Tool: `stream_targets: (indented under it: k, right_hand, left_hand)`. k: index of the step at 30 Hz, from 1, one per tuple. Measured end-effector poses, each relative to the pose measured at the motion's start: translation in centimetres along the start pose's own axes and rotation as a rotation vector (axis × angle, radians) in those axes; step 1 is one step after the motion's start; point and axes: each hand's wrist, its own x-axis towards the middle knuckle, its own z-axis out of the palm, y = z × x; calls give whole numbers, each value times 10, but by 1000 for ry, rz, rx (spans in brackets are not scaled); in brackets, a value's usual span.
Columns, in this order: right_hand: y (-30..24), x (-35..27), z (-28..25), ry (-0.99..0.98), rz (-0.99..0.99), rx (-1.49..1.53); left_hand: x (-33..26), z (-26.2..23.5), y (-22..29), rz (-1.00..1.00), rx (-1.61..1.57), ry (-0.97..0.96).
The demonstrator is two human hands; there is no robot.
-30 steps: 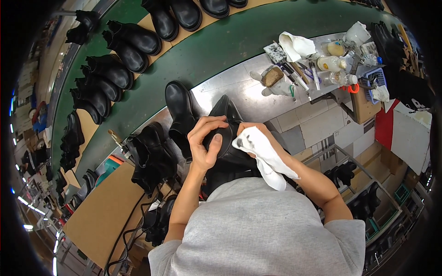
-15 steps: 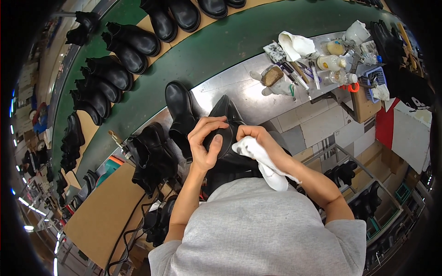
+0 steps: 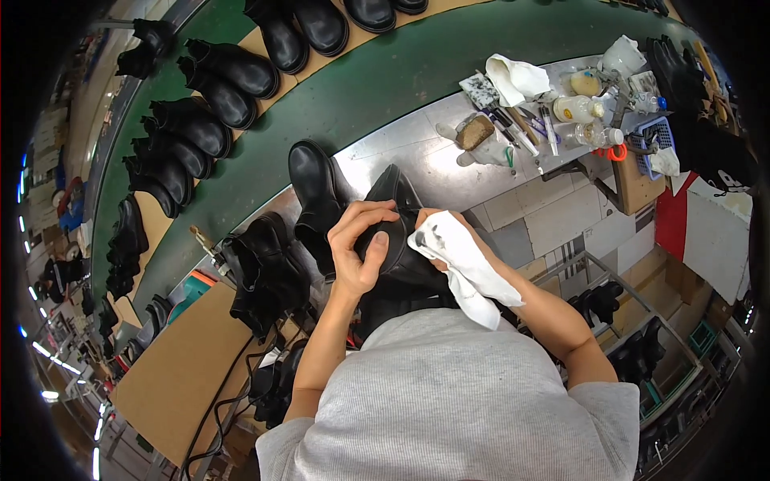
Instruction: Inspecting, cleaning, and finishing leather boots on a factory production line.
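Observation:
A black leather boot [image 3: 391, 187] lies in front of my body, partly on the metal bench edge. My left hand [image 3: 355, 250] is curled over its side, fingers bent and thumb pressed toward the leather. My right hand [image 3: 481, 239] is against the boot's right side, closed on a white cloth [image 3: 461, 260] with dark smudges. The cloth drapes over the hand and hides most of its fingers. Just left of my left hand rests another black boot [image 3: 311, 172], its toe pointing away from me.
Rows of black boots [image 3: 233, 68] stand on cardboard along the green conveyor belt [image 3: 321, 104]. To the right, the metal bench [image 3: 377, 152] carries a brown block [image 3: 475, 133], pens [image 3: 513, 132], bottles [image 3: 577, 109] and a crumpled white cloth [image 3: 517, 78]. More boots [image 3: 265, 272] sit at my left.
My right hand has turned and shifted slightly, so the white cloth now spreads across its back and covers more of the fingers. My left hand keeps its place on the boot.

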Motion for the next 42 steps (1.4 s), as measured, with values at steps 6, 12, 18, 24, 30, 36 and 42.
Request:
stream_targets:
  k: [6,12,18,24,30,36,42]
  right_hand:
    - [3,2,-3,-45,-54,-110]
    - [4,2,-1,-4,8,70]
    - [4,8,-8,-2,59,54]
    - [7,45,-23,207,-66,-474]
    - [-35,80,-70,581,-384,-1031]
    - [-70,104,-136,892,-615,-1403]
    - [-86,164,-243,1137,-474,-1578]
  left_hand:
    - [0,-1,0,-6,0,-2]
    - [-2,0,0,-31,30,-24]
    - [-1,0,1,-9,13,-8]
    - [1,5,4,31,27,-14]
    - [-2,5,5,-10,15,17]
    - [-1,4,8,-5,35,26]
    - [6,13,12,3,80,-33]
